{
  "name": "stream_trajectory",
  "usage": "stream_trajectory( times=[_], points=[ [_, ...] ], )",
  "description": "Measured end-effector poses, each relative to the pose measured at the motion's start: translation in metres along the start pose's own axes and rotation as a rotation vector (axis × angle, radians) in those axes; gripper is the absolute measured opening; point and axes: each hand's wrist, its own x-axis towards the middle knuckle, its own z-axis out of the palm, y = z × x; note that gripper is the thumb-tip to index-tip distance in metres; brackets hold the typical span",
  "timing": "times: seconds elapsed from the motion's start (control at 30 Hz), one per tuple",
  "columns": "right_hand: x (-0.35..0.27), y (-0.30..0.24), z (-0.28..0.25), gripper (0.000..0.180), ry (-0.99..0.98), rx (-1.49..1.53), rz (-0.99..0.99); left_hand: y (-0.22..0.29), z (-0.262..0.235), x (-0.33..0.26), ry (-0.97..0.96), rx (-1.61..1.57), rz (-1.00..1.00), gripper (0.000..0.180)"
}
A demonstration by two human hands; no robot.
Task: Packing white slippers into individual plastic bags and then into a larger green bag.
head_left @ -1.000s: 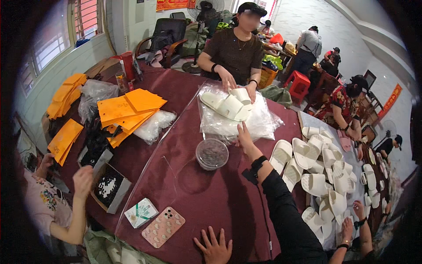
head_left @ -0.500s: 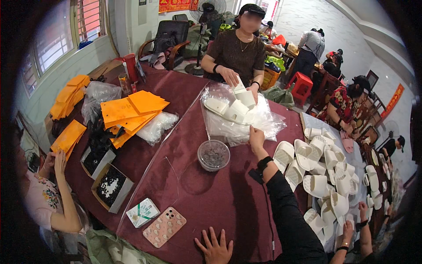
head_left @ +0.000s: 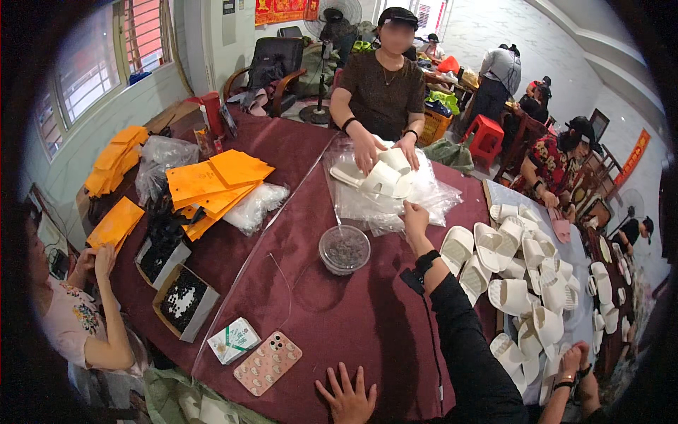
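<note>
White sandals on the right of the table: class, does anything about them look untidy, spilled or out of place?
Yes. The white sandals lie in a loose heap, tipped at all angles and overlapping, not paired. The right hand rests on the clear plastic bags nearby; the left hand lies flat on the maroon tablecloth. Nothing looks spilled.

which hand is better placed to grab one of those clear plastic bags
Right. The right hand is stretched out at the edge of the clear plastic bags, while the left hand lies flat on the maroon tablecloth, far from them.
</note>
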Motion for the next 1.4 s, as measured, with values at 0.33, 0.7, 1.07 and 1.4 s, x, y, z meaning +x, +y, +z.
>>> stream_trajectory(
  times=[0.33,0.7,1.07,1.4],
  points=[
    [-0.007,-0.028,-0.020,0.025,0.075,0.027,-0.154,-0.003,0.005,-0.004,0.041,-0.009,0.016,0.057],
    [-0.089,-0.123,-0.148,0.026,0.138,0.000,-0.323,-0.008,0.003,-0.001,-0.034,-0.035,0.083,0.054],
    [-0.305,-0.116,-0.304,0.028,0.243,0.007,-0.153,-0.007,0.011,-0.009,0.048,-0.166,0.140,0.077],
    [-0.339,-0.089,-0.396,0.031,-0.286,-0.008,0.265,-0.033,-0.034,-0.023,0.716,0.014,0.416,0.112]
  ],
)
